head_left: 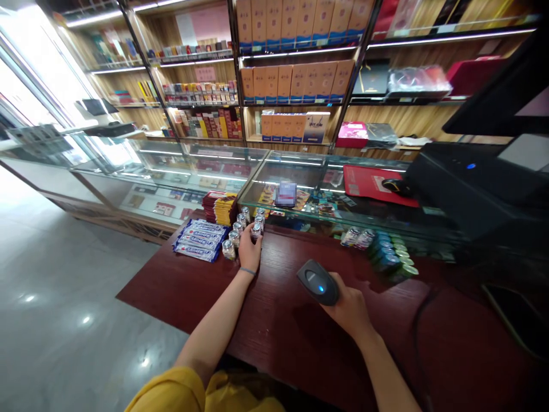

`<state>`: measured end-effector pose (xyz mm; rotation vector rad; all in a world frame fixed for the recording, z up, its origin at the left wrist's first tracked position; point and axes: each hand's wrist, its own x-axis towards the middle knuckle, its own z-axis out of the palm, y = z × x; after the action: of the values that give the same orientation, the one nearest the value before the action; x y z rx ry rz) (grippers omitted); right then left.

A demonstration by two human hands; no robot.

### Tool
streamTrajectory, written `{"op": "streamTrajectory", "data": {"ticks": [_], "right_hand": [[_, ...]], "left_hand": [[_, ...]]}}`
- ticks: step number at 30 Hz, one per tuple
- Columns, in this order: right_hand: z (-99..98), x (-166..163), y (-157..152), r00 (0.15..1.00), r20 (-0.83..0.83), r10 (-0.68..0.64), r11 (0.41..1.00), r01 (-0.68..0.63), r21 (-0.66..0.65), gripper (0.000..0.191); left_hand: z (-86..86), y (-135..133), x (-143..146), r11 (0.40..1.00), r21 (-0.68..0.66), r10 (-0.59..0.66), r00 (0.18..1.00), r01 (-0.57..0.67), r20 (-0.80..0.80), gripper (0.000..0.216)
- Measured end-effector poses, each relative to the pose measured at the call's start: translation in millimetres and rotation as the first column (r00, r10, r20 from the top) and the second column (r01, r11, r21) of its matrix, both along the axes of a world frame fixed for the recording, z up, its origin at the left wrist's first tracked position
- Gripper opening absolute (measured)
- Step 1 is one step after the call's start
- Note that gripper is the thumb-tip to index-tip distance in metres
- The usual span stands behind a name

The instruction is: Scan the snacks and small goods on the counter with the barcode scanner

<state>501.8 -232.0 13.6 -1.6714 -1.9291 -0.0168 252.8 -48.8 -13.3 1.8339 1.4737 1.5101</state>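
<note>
My left hand (250, 252) reaches to the far side of the dark red counter, its fingers closed round a small bottle (256, 230) with a silvery cap. That bottle stands at the near end of a short row. Left of my hand runs another row of similar bottles (229, 249). My right hand (349, 306) grips a black barcode scanner (318, 282) above the counter, and a blue light glows on top of it. The scanner's handle is mostly hidden in my fingers.
Blue-and-white packets (200, 240) and stacked yellow-and-red packs (219, 207) lie at the left. Blue and green cans (388, 252) stand at the right, beside two small jars (357, 237). A glass case (295, 166) borders the counter. A phone (517, 315) and a black terminal (454, 183) are rightmost.
</note>
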Motion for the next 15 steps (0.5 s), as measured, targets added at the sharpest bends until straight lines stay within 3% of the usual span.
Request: {"op": "streamTrajectory", "data": {"ticks": [9,15], "right_hand": [[3.6,-0.8,-0.3,1.000,-0.029,0.003,1.000,-0.004,-0.005,0.034],[3.1,-0.3,-1.0,0.998,-0.056,-0.016,1.000,0.015,-0.021,0.034]], "left_hand": [[-3.9,5.1,1.4,0.999,-0.033,-0.008,1.000,0.008,0.013,0.051],[-3.6,3.8,2.1,0.999,0.031,-0.020,1.000,0.020,0.006,0.058]]}}
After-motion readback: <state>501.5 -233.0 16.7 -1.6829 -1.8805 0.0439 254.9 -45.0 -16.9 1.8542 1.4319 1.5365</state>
